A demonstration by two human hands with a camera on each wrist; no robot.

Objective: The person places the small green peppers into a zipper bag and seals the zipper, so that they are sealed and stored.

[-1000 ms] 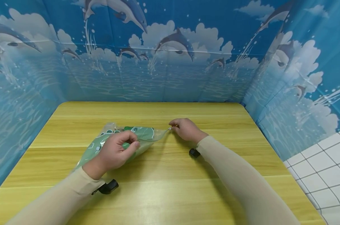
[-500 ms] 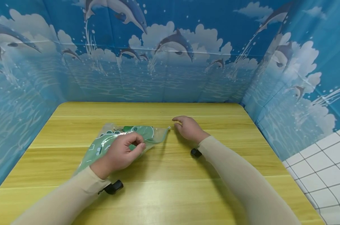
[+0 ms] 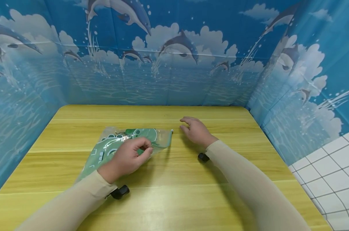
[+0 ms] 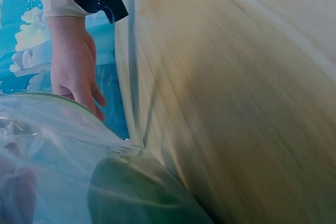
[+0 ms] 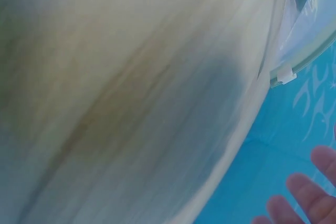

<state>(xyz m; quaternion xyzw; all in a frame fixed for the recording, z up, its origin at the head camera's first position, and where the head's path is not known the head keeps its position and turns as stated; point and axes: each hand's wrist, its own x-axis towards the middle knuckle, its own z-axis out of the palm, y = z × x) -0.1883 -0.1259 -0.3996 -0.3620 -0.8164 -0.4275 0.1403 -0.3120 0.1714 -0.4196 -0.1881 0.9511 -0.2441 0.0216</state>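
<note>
A clear zip bag (image 3: 163,136) with a green and white printed pattern lies at the left middle of the table in the head view. Something green (image 3: 146,134) shows inside it. My left hand (image 3: 129,157) pinches the bag's near side between thumb and curled forefinger; its fingers show dimly through the plastic in the left wrist view. The white zip slider (image 5: 286,74) sits at the bag's far right corner. My right hand (image 3: 196,131) hovers just right of that corner, fingers apart and holding nothing.
The yellow wood-grain table (image 3: 174,199) spreads under both arms. A blue dolphin-print curtain (image 3: 168,80) hangs along its back and sides. White tiles (image 3: 339,163) show beyond the right edge. Both wrists wear a black camera (image 3: 120,192).
My right hand has let go of the zip slider and drawn back to the right. My left hand has moved slightly right, and the bag's right edge has swung into a straighter line.
</note>
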